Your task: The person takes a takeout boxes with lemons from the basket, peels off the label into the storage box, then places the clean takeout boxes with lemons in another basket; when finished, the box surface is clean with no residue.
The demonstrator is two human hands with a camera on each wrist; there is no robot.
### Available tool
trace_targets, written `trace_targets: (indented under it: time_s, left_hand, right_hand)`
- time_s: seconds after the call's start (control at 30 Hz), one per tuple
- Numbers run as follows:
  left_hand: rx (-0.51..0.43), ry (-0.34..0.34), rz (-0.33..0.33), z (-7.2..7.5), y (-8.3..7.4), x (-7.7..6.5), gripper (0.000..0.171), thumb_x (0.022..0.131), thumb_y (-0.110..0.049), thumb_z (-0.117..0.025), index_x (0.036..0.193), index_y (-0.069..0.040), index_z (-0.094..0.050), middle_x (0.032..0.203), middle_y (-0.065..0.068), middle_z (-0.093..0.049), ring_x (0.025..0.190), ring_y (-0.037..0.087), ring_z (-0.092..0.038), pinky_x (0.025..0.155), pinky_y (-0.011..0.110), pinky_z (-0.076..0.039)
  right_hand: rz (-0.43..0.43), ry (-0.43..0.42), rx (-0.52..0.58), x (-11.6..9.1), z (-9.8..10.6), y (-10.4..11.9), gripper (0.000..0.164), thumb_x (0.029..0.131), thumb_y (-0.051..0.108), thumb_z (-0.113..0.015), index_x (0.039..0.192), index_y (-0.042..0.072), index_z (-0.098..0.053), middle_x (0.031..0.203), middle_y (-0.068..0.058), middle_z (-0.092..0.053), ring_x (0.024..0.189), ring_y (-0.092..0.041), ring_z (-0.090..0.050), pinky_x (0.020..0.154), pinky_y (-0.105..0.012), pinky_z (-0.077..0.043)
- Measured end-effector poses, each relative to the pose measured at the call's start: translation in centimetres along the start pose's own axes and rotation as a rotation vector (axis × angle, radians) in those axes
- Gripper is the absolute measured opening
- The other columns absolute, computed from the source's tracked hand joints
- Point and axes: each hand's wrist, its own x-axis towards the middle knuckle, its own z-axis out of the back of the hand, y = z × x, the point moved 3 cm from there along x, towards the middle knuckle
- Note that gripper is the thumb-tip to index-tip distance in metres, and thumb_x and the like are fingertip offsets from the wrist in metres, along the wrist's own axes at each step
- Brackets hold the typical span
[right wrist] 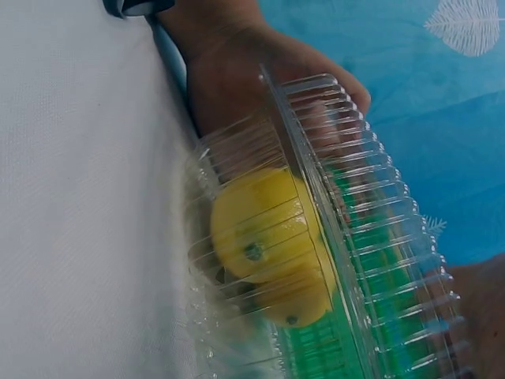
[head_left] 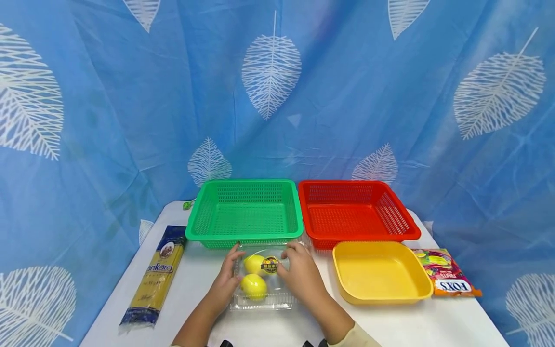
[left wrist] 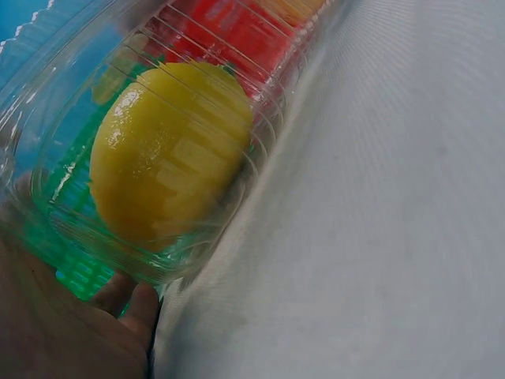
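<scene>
In the head view, a clear plastic clamshell box (head_left: 277, 300) with ribbed sides lies before me on the table. Inside it are two lemons, one nearer (head_left: 253, 286) and one behind it (head_left: 252, 264); a dark sticker (head_left: 269, 264) marks the lid. My left hand (head_left: 224, 280) grips the box's left end, its fingers toward the far corner. The right hand (head_left: 302, 271) bends over the right part, thumb on the lid. From the left wrist, one lemon (left wrist: 170, 154) shows through the plastic. Whether the lid is fully closed cannot be told.
Behind the box stand a green basket (head_left: 244, 237) and a red basket (head_left: 360, 236). A yellow tub (head_left: 383, 274) is to the right, beside a FOX'S candy bag (head_left: 448, 273). On the left lies a spaghetti pack (head_left: 157, 277). A small green item (head_left: 187, 205) sits at the back left.
</scene>
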Motion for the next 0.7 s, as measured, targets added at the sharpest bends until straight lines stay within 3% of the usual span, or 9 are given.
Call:
trace_targets:
  time_s: [0.33,0.7]
  left_hand:
    - [-0.005,-0.001,0.002,-0.03,0.14,-0.09,0.071,0.089,0.005,-0.044,0.154,-0.024,-0.038,0.178,0.004,0.001,0.162,0.041,0.007,0.123,0.072,0.000]
    - [-0.001,0.002,-0.009,0.07,0.10,-0.06,0.071,0.089,0.005,-0.043,0.154,-0.023,-0.037,0.178,0.003,0.000,0.162,0.041,0.007,0.123,0.073,0.000]
  right_hand:
    - [0.013,-0.008,-0.066,-0.08,-0.40,-0.10,0.020,0.084,0.016,-0.080,0.076,0.020,-0.062,0.126,-0.008,-0.068,0.128,-0.035,-0.061,0.123,-0.066,-0.028]
    - [0.034,-0.007,-0.104,0.03,-0.47,0.11,0.020,0.087,0.014,-0.078,0.073,0.018,-0.064,0.126,-0.008,-0.067,0.127,-0.032,-0.060,0.123,-0.066,-0.029]
